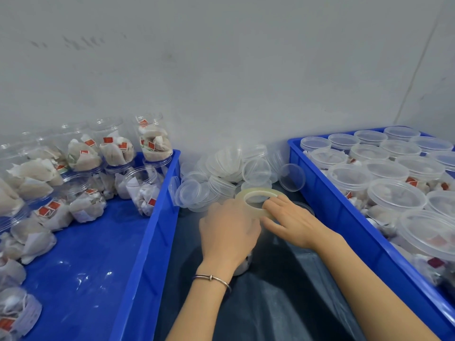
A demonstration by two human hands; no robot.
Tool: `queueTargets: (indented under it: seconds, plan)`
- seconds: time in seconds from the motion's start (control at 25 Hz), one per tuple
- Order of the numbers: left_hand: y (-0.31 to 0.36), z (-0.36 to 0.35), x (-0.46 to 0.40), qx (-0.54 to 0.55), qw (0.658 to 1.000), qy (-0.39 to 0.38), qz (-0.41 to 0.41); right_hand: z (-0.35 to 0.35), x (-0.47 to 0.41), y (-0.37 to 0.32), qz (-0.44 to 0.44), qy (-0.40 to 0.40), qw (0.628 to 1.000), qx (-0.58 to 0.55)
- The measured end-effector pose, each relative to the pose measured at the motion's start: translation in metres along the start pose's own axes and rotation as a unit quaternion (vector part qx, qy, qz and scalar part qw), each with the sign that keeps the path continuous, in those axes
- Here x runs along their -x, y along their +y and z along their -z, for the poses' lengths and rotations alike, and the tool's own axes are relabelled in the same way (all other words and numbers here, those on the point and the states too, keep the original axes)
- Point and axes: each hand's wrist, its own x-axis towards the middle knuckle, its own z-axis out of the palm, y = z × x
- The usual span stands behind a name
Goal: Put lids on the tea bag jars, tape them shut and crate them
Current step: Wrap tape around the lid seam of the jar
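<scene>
My left hand [229, 230] curls over the top of a clear tea bag jar [245, 264] that stands on the dark surface between two crates; only the jar's lower part shows under my wrist. My right hand [293, 221] holds a roll of clear tape [258, 194], fingers through its ring, right beside the jar's top. A heap of loose clear lids [231, 168] lies just behind my hands. Open jars of tea bags [86, 153] fill the left blue crate [157, 230]. Lidded jars [396, 196] stand packed in the right blue crate [327, 205].
A grey wall [221, 70] closes the back. The two crates flank a narrow lane of dark sheeting [283, 303] where my arms work. The near half of the left crate shows bare blue floor.
</scene>
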Motion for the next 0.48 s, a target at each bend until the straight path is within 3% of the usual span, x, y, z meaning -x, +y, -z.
queueTargets:
  seconds: [0.16,0.28,0.48]
  plan:
    - [-0.002,0.003,-0.001,-0.023,0.999,-0.041,0.001,-0.001,-0.002,0.0,0.007,0.02,0.999,0.041]
    - [0.009,0.006,0.0,-0.063,0.99,-0.109,0.063,-0.001,0.0,0.001,0.0,0.032,0.998,0.057]
    - [0.024,0.006,0.005,-0.111,0.985,-0.106,0.083,-0.001,-0.002,0.001,0.008,0.039,0.997,0.065]
